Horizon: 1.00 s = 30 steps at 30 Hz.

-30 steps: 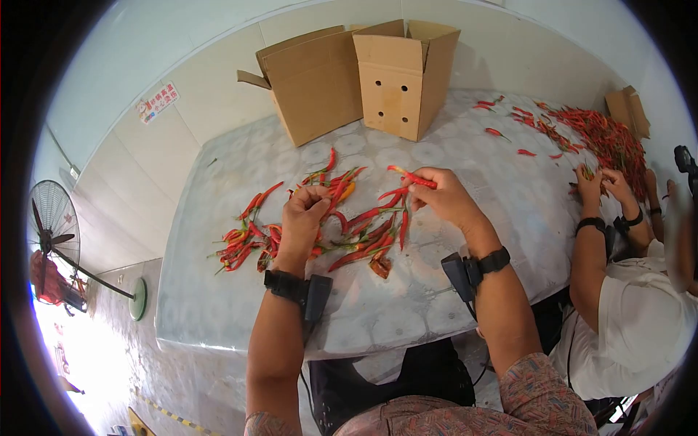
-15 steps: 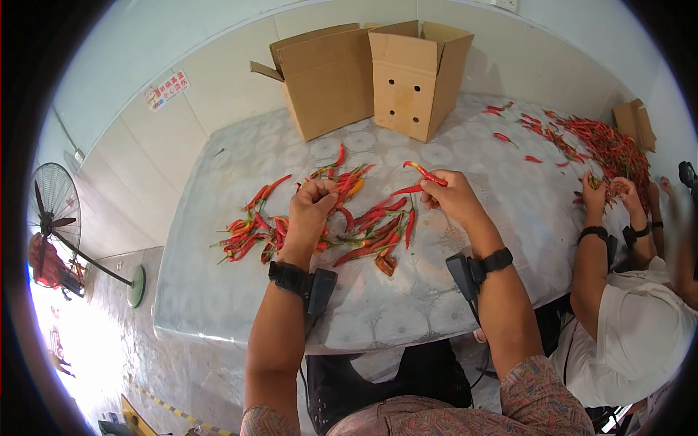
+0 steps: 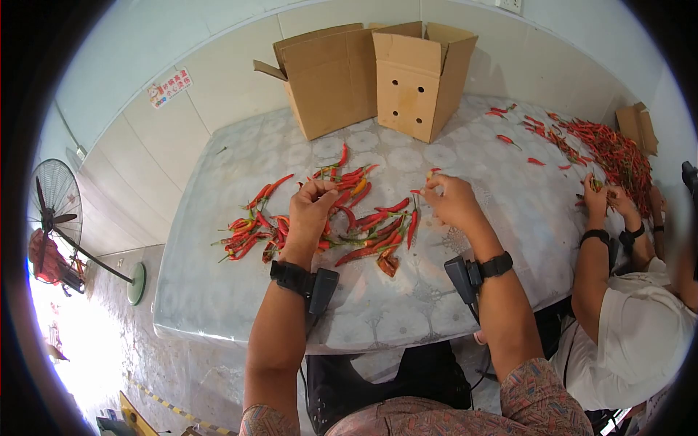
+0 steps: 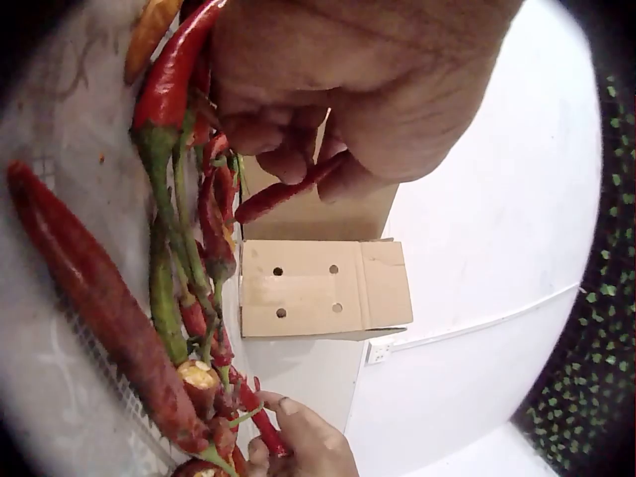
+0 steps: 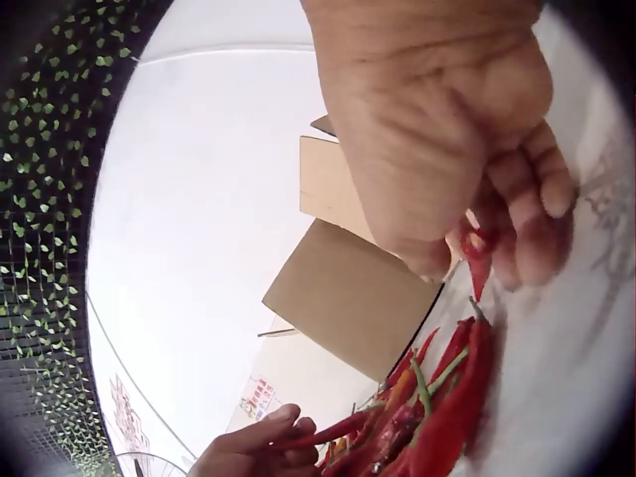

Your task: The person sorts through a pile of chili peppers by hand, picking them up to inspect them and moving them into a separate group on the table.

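My left hand (image 3: 311,207) pinches a slim red chili pepper (image 4: 288,191) between thumb and fingers, over the pile of chilies (image 3: 247,236). Its tip pokes out below the fingers in the left wrist view. To the right, my right hand (image 3: 452,200) holds a red chili (image 5: 479,260) between thumb and fingertips; most of that chili is hidden by the hand in the head view. Loose red chilies (image 3: 367,251) with green stems lie between the two hands, one of them shrivelled and brownish (image 3: 387,264).
Two cardboard boxes, one plain (image 3: 331,83) and one with punched holes (image 3: 411,87), stand at the table's back. Another person's hands (image 3: 607,200) work by a large chili heap (image 3: 614,152) at right. A floor fan (image 3: 54,218) stands left of the table (image 3: 211,312).
The long chili that stuck out from my right hand now shows only small red ends in the head view. My left hand stays nearly in place. The head view has shifted slightly.
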Tool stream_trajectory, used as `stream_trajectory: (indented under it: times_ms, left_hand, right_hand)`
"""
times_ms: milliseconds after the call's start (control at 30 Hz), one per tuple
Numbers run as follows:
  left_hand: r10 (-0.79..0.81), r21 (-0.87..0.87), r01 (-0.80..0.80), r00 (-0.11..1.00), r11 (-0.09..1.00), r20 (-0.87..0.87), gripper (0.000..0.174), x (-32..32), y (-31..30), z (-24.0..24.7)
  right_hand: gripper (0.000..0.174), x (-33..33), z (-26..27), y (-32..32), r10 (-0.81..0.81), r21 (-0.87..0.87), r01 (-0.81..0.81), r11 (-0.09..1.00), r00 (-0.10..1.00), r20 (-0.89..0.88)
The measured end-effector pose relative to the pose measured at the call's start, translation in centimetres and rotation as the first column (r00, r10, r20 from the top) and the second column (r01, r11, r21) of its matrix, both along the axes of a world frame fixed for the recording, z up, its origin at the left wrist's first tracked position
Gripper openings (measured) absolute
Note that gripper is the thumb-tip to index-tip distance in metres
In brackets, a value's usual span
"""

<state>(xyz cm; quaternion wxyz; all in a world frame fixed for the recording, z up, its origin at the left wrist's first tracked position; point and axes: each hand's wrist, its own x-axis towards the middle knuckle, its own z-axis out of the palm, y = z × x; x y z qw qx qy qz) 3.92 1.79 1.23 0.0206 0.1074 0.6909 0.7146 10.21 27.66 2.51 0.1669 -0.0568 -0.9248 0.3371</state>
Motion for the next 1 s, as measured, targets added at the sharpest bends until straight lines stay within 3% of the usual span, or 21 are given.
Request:
stream_trajectory:
  times_ms: [67,100,167,233,300,333,400,433,500,533,600,733,800,933,1000]
  left_hand:
    - [0.021,-0.042,-0.022,0.999,0.999,-0.031,0.006,-0.2,0.0,-0.2]
    - [0.038,-0.084,-0.044,0.997,0.995,-0.063,0.007,-0.2,0.0,-0.1]
    - [0.045,-0.1,-0.058,0.991,0.993,-0.125,0.008,-0.1,0.5,0.1]
    - [0.048,-0.114,-0.07,0.981,0.991,-0.189,0.009,-0.2,0.8,0.4]
    - [-0.075,-0.334,-0.007,0.97,0.943,-0.232,0.015,-0.5,1.3,0.6]
    - [-0.077,-0.334,-0.005,0.97,0.942,-0.232,0.015,-0.6,1.4,0.7]
    - [-0.215,-0.696,-0.112,0.906,0.709,-0.365,0.021,-0.2,2.2,1.8]
    - [-0.215,-0.696,-0.112,0.906,0.709,-0.366,0.021,-0.3,2.7,1.9]
    - [-0.267,-0.887,-0.128,0.926,0.444,-0.267,0.022,-0.5,3.5,1.9]
    - [-0.263,-0.886,-0.134,0.926,0.445,-0.272,0.022,-0.7,3.8,1.8]
    - [-0.273,-0.915,-0.234,0.904,0.328,-0.329,0.019,-0.8,4.2,1.6]
    - [-0.274,-0.917,-0.279,0.893,0.285,-0.357,0.016,-0.6,4.1,1.5]
    - [-0.289,-0.938,-0.133,0.929,0.32,-0.23,0.018,-0.6,3.9,2.0]
    - [-0.327,-0.921,-0.136,0.907,0.366,-0.264,0.015,-0.7,3.6,1.1]
    - [-0.324,-0.784,-0.183,0.837,0.593,-0.44,0.013,-0.4,3.8,1.3]
  right_hand:
    - [0.027,0.6,0.8,-0.9,0.163,-0.277,-0.089,0.957,0.953,0.255]
    - [0.027,0.7,0.9,-1.2,0.163,-0.278,-0.09,0.956,0.954,0.253]
    - [0.025,0.8,1.0,-1.6,0.366,-0.46,-0.24,0.855,0.908,0.206]
    - [0.025,0.7,0.9,-2.0,0.391,-0.478,-0.262,0.838,0.9,0.193]
    - [0.025,0.5,0.5,-1.9,0.417,-0.494,-0.284,0.822,0.89,0.183]
    - [0.025,0.2,0.2,-1.8,0.407,-0.467,-0.289,0.836,0.896,0.174]
    - [0.025,0.2,0.0,-1.7,0.397,-0.44,-0.293,0.849,0.903,0.166]
    - [0.025,0.3,0.0,-1.7,0.393,-0.435,-0.29,0.852,0.904,0.167]
    - [0.025,0.3,0.0,-1.7,0.39,-0.429,-0.29,0.856,0.906,0.166]
    - [0.024,0.2,-0.1,-1.7,0.386,-0.429,-0.284,0.858,0.907,0.17]
    - [0.024,0.1,-0.2,-1.8,0.387,-0.43,-0.283,0.857,0.906,0.174]
    - [0.021,0.0,-0.4,-1.9,0.391,-0.409,-0.3,0.862,0.907,0.157]
    - [0.021,0.0,-0.5,-2.0,0.41,-0.404,-0.324,0.856,0.9,0.147]
    - [0.019,0.0,-0.6,-2.2,0.404,-0.378,-0.336,0.863,0.907,0.116]
    - [0.019,0.0,-0.6,-2.4,0.396,-0.372,-0.34,0.864,0.915,0.082]
